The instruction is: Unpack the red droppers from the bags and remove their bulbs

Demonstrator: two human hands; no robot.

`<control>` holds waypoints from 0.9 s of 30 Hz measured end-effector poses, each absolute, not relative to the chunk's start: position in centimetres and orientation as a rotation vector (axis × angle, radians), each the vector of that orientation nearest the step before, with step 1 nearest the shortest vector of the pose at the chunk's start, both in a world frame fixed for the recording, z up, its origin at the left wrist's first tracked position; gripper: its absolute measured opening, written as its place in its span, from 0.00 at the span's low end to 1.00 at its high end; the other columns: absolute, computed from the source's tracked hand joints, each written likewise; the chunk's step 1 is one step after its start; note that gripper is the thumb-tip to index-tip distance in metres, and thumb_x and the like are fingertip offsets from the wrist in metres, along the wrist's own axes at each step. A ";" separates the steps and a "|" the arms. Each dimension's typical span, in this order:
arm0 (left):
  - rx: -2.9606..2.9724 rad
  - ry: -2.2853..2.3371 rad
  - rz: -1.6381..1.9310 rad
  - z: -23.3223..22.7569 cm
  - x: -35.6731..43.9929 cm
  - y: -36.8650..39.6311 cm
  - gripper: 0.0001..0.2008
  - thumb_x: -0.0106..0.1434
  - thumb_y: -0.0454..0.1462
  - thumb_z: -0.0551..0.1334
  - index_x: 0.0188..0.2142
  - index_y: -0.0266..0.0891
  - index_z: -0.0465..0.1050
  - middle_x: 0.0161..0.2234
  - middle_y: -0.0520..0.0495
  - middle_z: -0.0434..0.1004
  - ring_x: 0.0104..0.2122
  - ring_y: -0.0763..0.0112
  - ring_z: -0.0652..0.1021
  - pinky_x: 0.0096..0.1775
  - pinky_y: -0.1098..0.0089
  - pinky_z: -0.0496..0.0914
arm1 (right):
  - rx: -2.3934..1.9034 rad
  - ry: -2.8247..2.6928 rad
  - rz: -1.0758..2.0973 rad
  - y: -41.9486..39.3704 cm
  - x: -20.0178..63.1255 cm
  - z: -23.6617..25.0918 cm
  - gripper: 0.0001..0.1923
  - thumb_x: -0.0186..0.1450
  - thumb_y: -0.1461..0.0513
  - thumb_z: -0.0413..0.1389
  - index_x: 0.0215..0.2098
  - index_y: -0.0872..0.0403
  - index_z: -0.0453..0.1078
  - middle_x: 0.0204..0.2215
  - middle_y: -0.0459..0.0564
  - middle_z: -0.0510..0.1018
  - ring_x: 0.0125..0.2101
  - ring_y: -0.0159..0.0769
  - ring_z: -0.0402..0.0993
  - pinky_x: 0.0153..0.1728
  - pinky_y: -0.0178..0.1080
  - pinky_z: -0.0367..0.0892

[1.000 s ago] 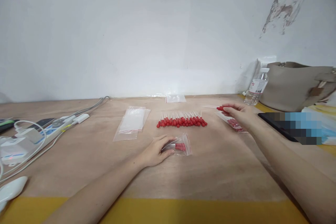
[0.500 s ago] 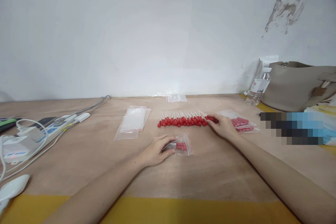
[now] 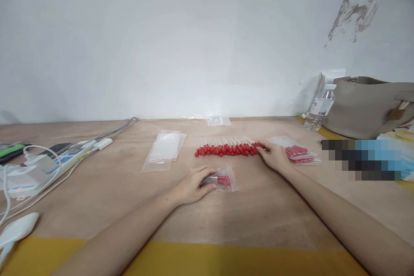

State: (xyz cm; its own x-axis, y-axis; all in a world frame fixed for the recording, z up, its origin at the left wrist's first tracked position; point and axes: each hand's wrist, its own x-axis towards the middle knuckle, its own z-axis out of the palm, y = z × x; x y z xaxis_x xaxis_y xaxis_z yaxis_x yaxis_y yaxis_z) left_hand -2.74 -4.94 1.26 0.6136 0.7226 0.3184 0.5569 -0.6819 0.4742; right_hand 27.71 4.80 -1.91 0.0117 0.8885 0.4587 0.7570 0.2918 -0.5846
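Red-tipped sticks [image 3: 223, 151] lie in a row on the bench [image 3: 258, 211]. The right hand [image 3: 273, 155] touches the row's right end; whether its fingers grip, I cannot tell. Nearer, the left hand [image 3: 193, 185] holds a clear bag [image 3: 230, 179] between curved fingers.

So on the right there's a bottle [image 3: 320, 110] just beside a handbag [image 3: 359, 110] with some pixelated-out stuff [image 3: 360, 159] in front, a scruffy peeled patch [image 3: 357, 8] on the wall [image 3: 161, 43], and over left a power strip [image 3: 65, 157] loaded with chunky white plugs [image 3: 30, 177], plus a cable [image 3: 121, 127] running back.
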 end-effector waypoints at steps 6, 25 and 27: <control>2.497 1.027 0.707 1.2 -2.8 -5.0 0.17 0.60 0.39 0.56 0.50 0.42 0.61 0.45 0.46 0.68 0.44 0.66 0.70 0.45 0.65 0.64 | -1.542 -1.758 0.250 5.0 28.1 -2.3 0.18 0.60 0.55 0.48 0.44 0.52 0.70 0.40 0.51 0.76 0.37 0.41 0.73 0.40 0.43 0.65; 2.495 1.033 0.706 1.3 -2.8 -5.0 0.18 0.60 0.39 0.56 0.50 0.43 0.61 0.46 0.46 0.68 0.45 0.65 0.69 0.47 0.63 0.63 | -1.430 -1.795 0.315 4.6 27.6 -2.1 0.17 0.58 0.53 0.51 0.41 0.54 0.69 0.35 0.51 0.75 0.31 0.35 0.71 0.34 0.38 0.67; 2.495 1.033 0.711 1.3 -2.8 -5.1 0.18 0.60 0.39 0.56 0.50 0.43 0.61 0.46 0.45 0.68 0.45 0.65 0.69 0.47 0.63 0.63 | -1.466 -1.780 0.258 4.7 27.7 -2.2 0.20 0.56 0.52 0.52 0.42 0.55 0.69 0.36 0.53 0.74 0.29 0.34 0.71 0.32 0.38 0.67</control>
